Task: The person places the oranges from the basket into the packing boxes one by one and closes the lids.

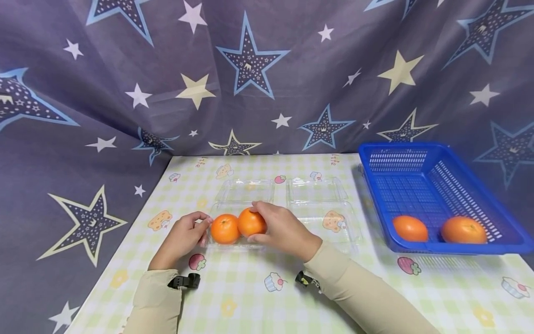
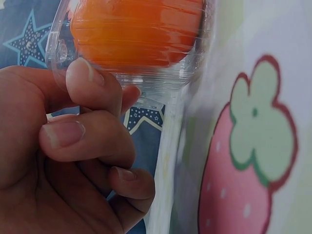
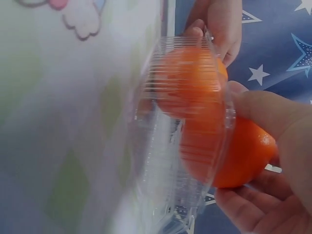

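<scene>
A clear plastic clamshell container [image 3: 156,165] lies with its lid [image 1: 246,191] folded back on the far side. An orange [image 1: 225,229] sits in the left end of its base. My left hand [image 1: 182,237] pinches the container's rim at that end; in the left wrist view the thumb and a finger are at the plastic edge. My right hand [image 1: 288,229] grips a second orange [image 1: 251,222] right beside the first. In the right wrist view, this orange is partly below the container's rim and partly above it, between thumb and fingers.
A second clear container [image 1: 350,222] lies open to the right of the first. Farther right stands a blue plastic basket [image 1: 454,162] with an orange [image 1: 410,228] and another orange [image 1: 464,230] at its near side. A star-patterned curtain [image 1: 288,69] hangs behind the checked tablecloth [image 1: 233,301].
</scene>
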Motion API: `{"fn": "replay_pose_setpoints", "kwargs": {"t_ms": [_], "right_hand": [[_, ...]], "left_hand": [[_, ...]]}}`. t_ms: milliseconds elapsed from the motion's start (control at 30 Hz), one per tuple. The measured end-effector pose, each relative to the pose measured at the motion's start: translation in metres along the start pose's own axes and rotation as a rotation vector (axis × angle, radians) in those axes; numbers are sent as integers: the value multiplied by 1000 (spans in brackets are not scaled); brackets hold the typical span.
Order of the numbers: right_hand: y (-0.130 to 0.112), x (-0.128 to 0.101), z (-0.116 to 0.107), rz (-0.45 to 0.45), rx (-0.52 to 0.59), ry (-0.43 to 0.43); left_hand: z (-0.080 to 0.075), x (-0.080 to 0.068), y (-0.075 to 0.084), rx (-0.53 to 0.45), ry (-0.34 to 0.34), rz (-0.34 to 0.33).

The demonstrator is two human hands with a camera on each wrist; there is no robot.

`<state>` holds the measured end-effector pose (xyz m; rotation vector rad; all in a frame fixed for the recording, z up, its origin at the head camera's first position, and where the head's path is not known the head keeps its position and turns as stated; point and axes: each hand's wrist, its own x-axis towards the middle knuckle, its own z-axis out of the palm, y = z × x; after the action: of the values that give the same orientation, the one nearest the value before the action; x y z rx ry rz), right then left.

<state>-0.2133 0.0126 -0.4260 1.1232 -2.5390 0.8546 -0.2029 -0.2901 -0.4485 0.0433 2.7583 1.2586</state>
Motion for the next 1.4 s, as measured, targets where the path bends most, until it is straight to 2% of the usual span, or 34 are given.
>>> {"fn": "replay_pose_setpoints", "kwargs": {"t_ms": [667,1400], "right_hand": [[3,-1,8,7,-42,22],[3,-3,11,-9,-58,3]], "left_hand": [[1,2,-2,32,31,38],[1,2,-2,34,33,30]]}}
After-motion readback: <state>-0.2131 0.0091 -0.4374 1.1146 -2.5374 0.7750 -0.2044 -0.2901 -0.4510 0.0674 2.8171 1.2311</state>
